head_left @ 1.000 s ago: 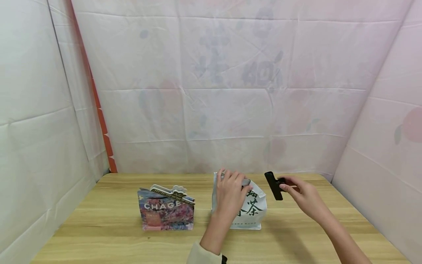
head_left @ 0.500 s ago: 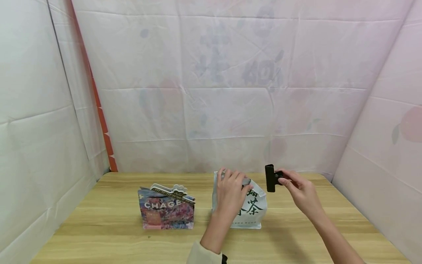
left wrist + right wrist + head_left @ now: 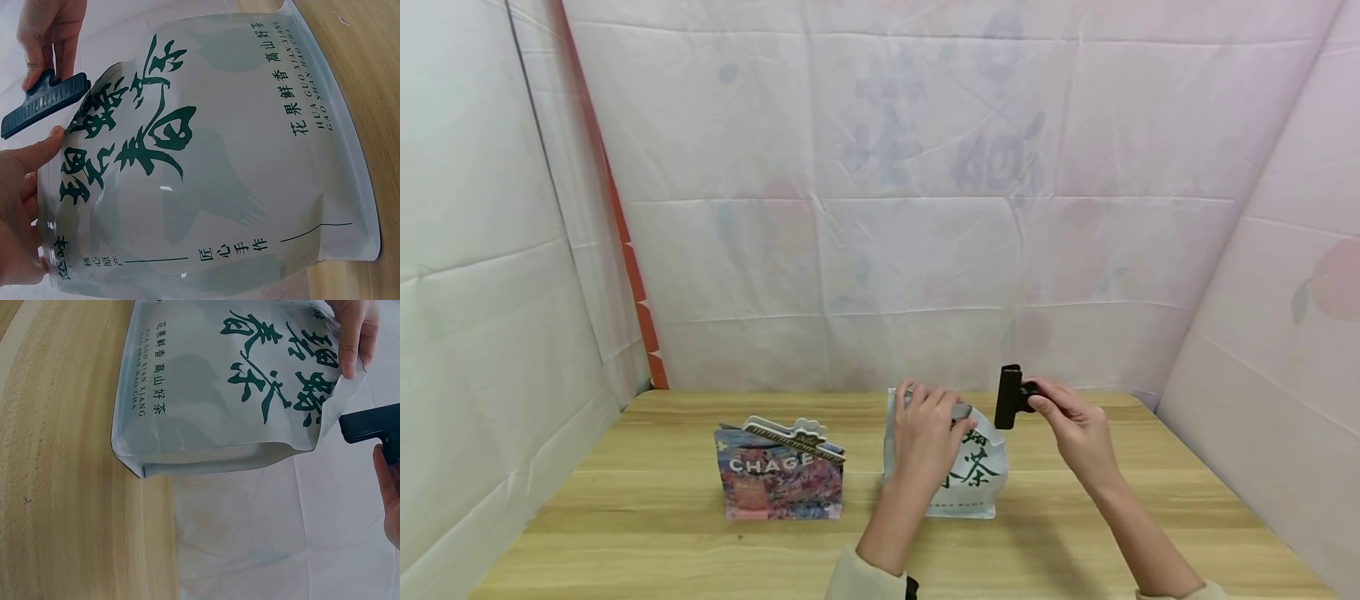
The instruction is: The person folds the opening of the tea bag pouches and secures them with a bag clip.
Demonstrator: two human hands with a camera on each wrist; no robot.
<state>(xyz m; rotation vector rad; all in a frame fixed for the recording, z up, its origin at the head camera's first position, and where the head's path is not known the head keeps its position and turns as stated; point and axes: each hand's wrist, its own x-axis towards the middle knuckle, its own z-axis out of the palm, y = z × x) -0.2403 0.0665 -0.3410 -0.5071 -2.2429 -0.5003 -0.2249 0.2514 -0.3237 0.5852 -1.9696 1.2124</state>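
Note:
A pale tea bag (image 3: 973, 493) with dark green lettering stands upright on the table. My left hand (image 3: 925, 437) grips its folded top edge, fingers over the back and thumb (image 3: 53, 140) on the front. To the right, my right hand (image 3: 1081, 429) pinches a black bag clip (image 3: 1009, 398) by its handles. The clip's long bar is held near vertical in the head view, close to the bag's upper right corner. In the right wrist view, a folded flap (image 3: 344, 397) of the bag's top lies between the left fingers and the clip (image 3: 375, 425).
Left of the tea bag stands a colourful bag (image 3: 778, 483) lettered "CHAGE", with a decorated white clip (image 3: 793, 437) across its top. Both bags rest on a wooden table (image 3: 647, 500). Pale cloth sheets (image 3: 917, 250) hang behind and at the sides.
My right hand has raised the black clip, turned it from slanted to nearly upright, and brought it slightly left toward the tea bag. The left hand keeps its grip in place.

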